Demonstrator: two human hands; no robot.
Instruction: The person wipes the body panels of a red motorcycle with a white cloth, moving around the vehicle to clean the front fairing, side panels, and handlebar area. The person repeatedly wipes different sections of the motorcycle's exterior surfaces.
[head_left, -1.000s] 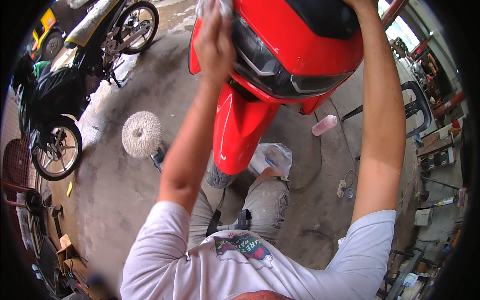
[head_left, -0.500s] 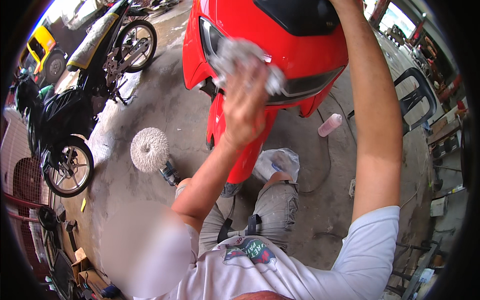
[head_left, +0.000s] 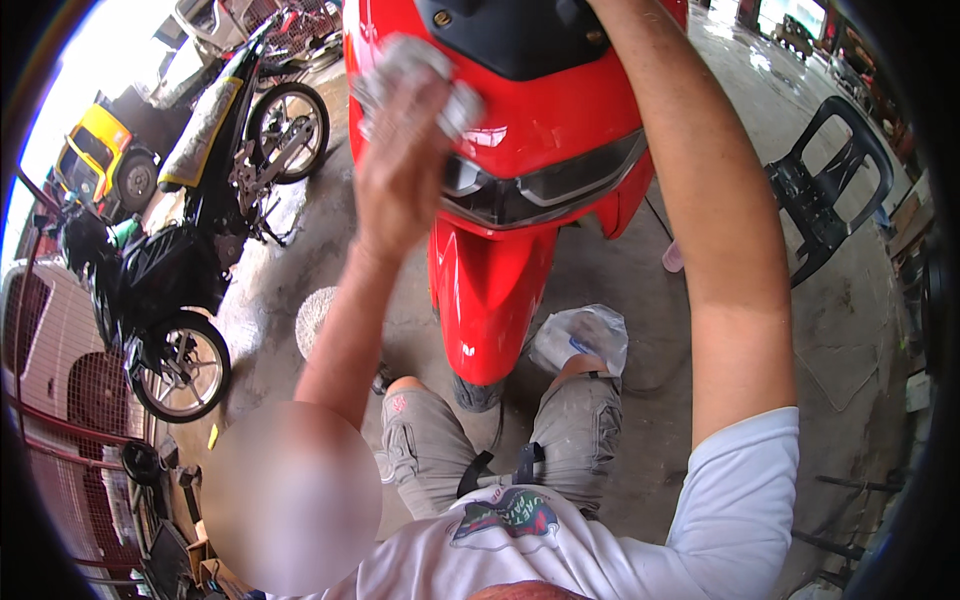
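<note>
My left hand (head_left: 402, 190) presses a crumpled whitish cloth (head_left: 412, 80) to the upper left of a red scooter's front panel (head_left: 545, 115). Its fingers, partly smeared by motion, lie over the cloth. Below sit the scooter's headlight (head_left: 560, 185) and red front fender (head_left: 490, 300); a black panel (head_left: 520, 30) tops the front. My right arm (head_left: 715, 190) reaches past the scooter's right side, and the hand lies beyond the top edge of the picture.
A fluffy polishing pad (head_left: 316, 318) lies on the floor left of my knees, partly behind my forearm. Near the front wheel is a clear plastic bag (head_left: 580, 338). A pink bottle (head_left: 673, 257) and a black plastic chair (head_left: 830, 190) are at right, a black motorcycle (head_left: 180, 270) at left.
My left hand and the cloth have moved left and up, from the headlight area onto the red panel. The whole view has shifted, showing more of the fender.
</note>
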